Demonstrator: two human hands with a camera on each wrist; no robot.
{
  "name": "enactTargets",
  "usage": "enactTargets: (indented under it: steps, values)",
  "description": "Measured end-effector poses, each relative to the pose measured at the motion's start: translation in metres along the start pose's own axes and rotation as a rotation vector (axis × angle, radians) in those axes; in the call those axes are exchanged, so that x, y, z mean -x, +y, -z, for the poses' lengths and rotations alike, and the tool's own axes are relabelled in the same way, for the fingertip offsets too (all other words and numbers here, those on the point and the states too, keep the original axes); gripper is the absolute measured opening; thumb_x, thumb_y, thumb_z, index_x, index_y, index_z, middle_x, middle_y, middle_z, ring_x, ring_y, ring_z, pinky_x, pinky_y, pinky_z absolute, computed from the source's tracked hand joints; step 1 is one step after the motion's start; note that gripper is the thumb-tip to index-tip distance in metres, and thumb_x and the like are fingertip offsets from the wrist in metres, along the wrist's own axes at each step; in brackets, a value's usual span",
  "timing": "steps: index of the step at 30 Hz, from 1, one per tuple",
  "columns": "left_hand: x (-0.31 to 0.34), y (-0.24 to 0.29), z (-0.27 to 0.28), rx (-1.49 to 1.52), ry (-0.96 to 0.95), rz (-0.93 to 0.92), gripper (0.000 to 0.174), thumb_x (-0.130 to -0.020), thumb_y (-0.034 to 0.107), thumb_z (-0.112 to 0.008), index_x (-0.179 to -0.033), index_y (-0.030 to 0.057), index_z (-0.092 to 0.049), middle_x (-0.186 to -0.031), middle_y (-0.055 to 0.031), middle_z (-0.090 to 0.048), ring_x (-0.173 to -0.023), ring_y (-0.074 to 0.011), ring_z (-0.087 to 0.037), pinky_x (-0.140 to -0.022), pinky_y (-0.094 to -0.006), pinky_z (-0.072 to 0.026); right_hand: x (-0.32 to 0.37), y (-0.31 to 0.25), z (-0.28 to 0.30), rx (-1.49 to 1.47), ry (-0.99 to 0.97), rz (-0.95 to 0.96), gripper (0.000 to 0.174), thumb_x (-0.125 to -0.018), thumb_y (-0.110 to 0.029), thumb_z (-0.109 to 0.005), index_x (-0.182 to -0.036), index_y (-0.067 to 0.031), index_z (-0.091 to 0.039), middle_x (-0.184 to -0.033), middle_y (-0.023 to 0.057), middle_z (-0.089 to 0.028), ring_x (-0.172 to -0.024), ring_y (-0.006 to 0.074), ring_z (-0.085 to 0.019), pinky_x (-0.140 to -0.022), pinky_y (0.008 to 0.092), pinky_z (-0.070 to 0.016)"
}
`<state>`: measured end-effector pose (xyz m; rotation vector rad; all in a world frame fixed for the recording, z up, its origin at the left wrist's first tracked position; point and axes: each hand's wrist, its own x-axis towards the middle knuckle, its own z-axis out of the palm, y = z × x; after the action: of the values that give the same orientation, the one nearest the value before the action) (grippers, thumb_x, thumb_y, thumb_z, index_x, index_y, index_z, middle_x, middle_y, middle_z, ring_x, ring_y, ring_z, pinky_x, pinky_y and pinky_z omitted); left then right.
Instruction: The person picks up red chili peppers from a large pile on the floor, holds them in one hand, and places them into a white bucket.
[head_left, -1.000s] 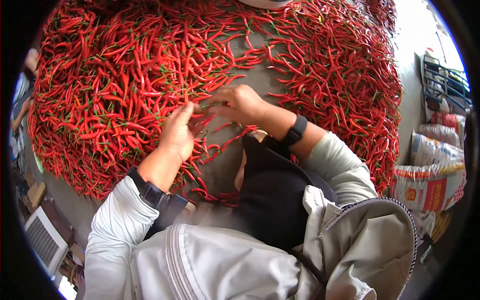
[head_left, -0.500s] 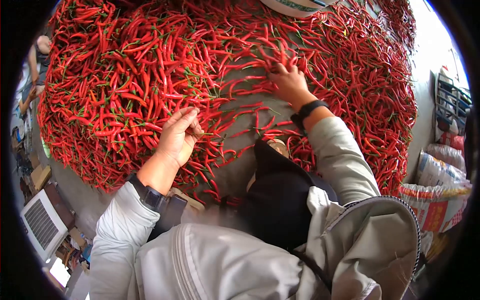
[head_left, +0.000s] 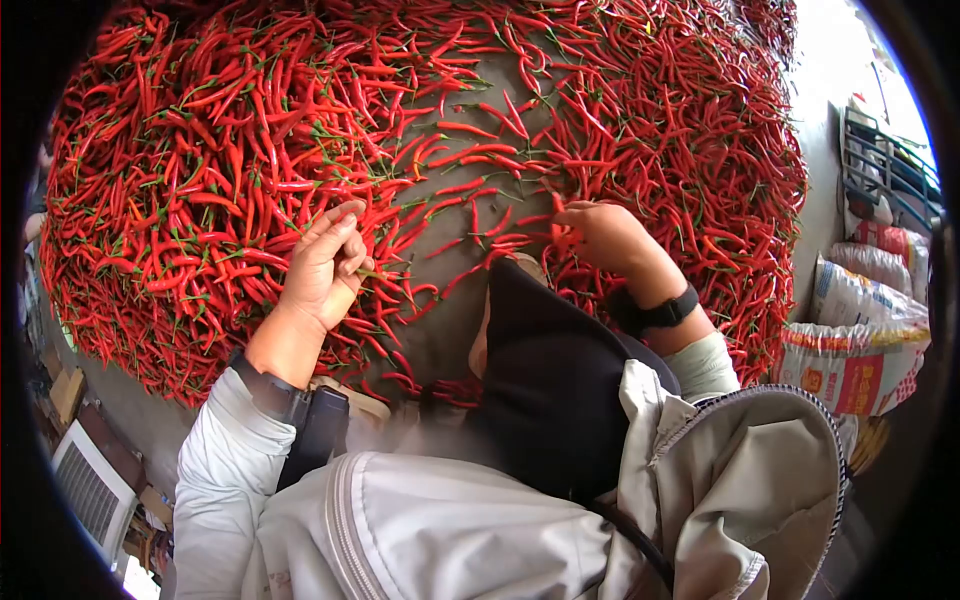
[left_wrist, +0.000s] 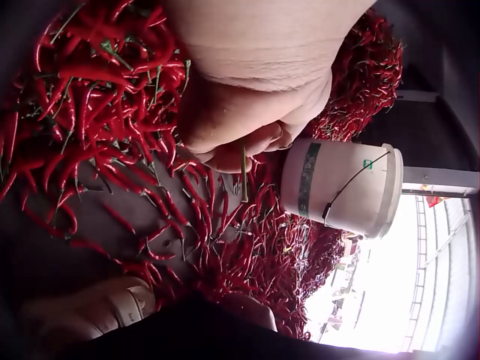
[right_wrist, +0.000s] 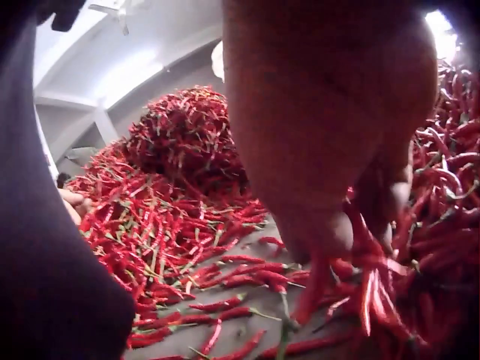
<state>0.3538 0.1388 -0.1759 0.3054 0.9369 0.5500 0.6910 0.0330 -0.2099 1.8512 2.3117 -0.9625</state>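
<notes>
Red chili peppers (head_left: 240, 150) with green stems lie heaped on the floor in front of me. My left hand (head_left: 325, 262) is held over the near edge of the left heap, its fingers curled. From between those fingers a thin green stem (left_wrist: 244, 176) sticks out; the rest of it is hidden in the hand. My right hand (head_left: 610, 238) is at the inner edge of the right heap, back of the hand up. Its fingers pinch red chili peppers (right_wrist: 364, 240), which hang down from the fingertips in the right wrist view.
Scattered peppers lie along a strip of grey floor (head_left: 435, 345) between the two heaps. A white bucket (left_wrist: 341, 184) stands among peppers in the left wrist view. At the right are printed sacks (head_left: 850, 370) and a blue metal rack (head_left: 885, 165). My knee (head_left: 530, 350) juts between the hands.
My right hand went from beside the left hand out to the far right peppers, then came back nearer me, now with peppers. The left hand stays by the left heap, fingers curled.
</notes>
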Motion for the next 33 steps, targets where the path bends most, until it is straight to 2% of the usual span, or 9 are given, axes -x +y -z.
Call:
enactTargets:
  steps: [3,5,9,13,17,23,25,30,33]
  values:
    - [0.001,-0.003,-0.005,0.040,0.048,-0.009,0.020,-0.083,0.006,-0.052,-0.103,0.0057,-0.056,-0.078,-0.0008,-0.055,-0.061,-0.0085,-0.048,-0.066,-0.0266,-0.0480,-0.037,-0.024,-0.005,-0.026,-0.140,-0.183,0.038,-0.069,-0.016,-0.057,-0.107,-0.0117,-0.055,-0.107,0.0097,-0.057,-0.098,0.0275,-0.055,-0.083,0.0394,-0.0450]
    - [0.001,-0.007,-0.009,-0.003,0.097,-0.031,0.018,-0.082,0.002,-0.052,-0.099,0.0057,-0.058,-0.081,-0.0008,-0.056,-0.064,-0.0089,-0.049,-0.066,-0.0261,-0.0478,-0.061,-0.018,-0.044,0.180,0.234,-0.015,0.041,-0.072,-0.020,-0.056,-0.113,-0.0156,-0.053,-0.124,0.0113,-0.045,-0.115,0.0306,-0.042,-0.092,0.0501,-0.0360]
    - [0.004,-0.007,-0.011,-0.019,0.023,-0.009,0.018,-0.080,0.000,-0.053,-0.096,0.0057,-0.058,-0.078,-0.0007,-0.054,-0.058,-0.0076,-0.044,-0.063,-0.0260,-0.0455,-0.063,-0.023,-0.071,0.262,-0.014,-0.110,0.048,-0.074,-0.023,-0.055,-0.122,-0.0247,-0.047,-0.140,0.0076,-0.025,-0.126,0.0381,-0.024,-0.094,0.0630,-0.0240]
    - [0.006,-0.007,-0.005,-0.034,0.026,-0.009,0.017,-0.081,0.000,-0.052,-0.095,0.0065,-0.059,-0.082,-0.0006,-0.055,-0.052,-0.0049,-0.040,-0.056,-0.0224,-0.0422,-0.014,-0.009,-0.089,0.222,0.043,-0.149,0.045,-0.072,-0.024,-0.056,-0.117,-0.0250,-0.051,-0.134,0.0063,-0.033,-0.125,0.0342,-0.027,-0.092,0.0659,-0.0224]
    - [0.005,-0.010,-0.002,-0.056,0.019,0.003,0.017,-0.081,0.001,-0.053,-0.097,0.0062,-0.058,-0.080,-0.0001,-0.055,-0.051,-0.0044,-0.040,-0.056,-0.0222,-0.0416,0.031,-0.005,-0.088,0.233,0.174,-0.190,0.028,-0.071,-0.019,-0.055,-0.100,-0.0175,-0.058,-0.107,0.0046,-0.052,-0.118,0.0279,-0.036,-0.093,0.0654,-0.0224]
    - [0.008,-0.014,-0.013,-0.072,-0.008,0.008,0.016,-0.081,0.002,-0.053,-0.096,0.0063,-0.058,-0.079,0.0005,-0.055,-0.051,-0.0044,-0.041,-0.056,-0.0225,-0.0417,0.077,-0.004,-0.040,0.353,-0.291,-0.395,0.020,-0.071,-0.023,-0.058,-0.088,-0.0144,-0.064,-0.102,0.0019,-0.055,-0.106,0.0244,-0.047,-0.093,0.0579,-0.0291]
    - [0.010,-0.014,-0.014,-0.087,0.035,0.003,0.015,-0.082,0.004,-0.054,-0.096,0.0067,-0.058,-0.077,0.0011,-0.054,-0.050,-0.0044,-0.041,-0.056,-0.0225,-0.0410,0.073,-0.006,-0.009,0.242,-0.600,-0.533,0.019,-0.069,-0.022,-0.058,-0.084,-0.0116,-0.065,-0.089,0.0058,-0.063,-0.085,0.0263,-0.060,-0.074,0.0434,-0.0476]
    - [0.009,-0.017,-0.009,-0.167,0.088,0.064,0.012,-0.083,0.009,-0.055,-0.095,0.0074,-0.057,-0.069,0.0029,-0.051,-0.047,-0.0044,-0.039,-0.054,-0.0227,-0.0404,0.045,0.034,-0.003,0.233,0.193,-0.459,0.012,-0.075,-0.018,-0.053,-0.076,-0.0079,-0.059,-0.075,0.0102,-0.059,-0.074,0.0304,-0.058,-0.063,0.0406,-0.0473]
    - [0.008,-0.015,-0.016,-0.199,0.097,0.077,0.013,-0.086,0.016,-0.053,-0.095,0.0072,-0.056,-0.064,0.0042,-0.048,-0.046,-0.0045,-0.038,-0.053,-0.0228,-0.0399,0.000,0.066,-0.023,0.349,0.348,-0.268,0.012,-0.074,-0.015,-0.051,-0.080,-0.0116,-0.061,-0.088,0.0054,-0.058,-0.091,0.0254,-0.053,-0.078,0.0384,-0.0431]
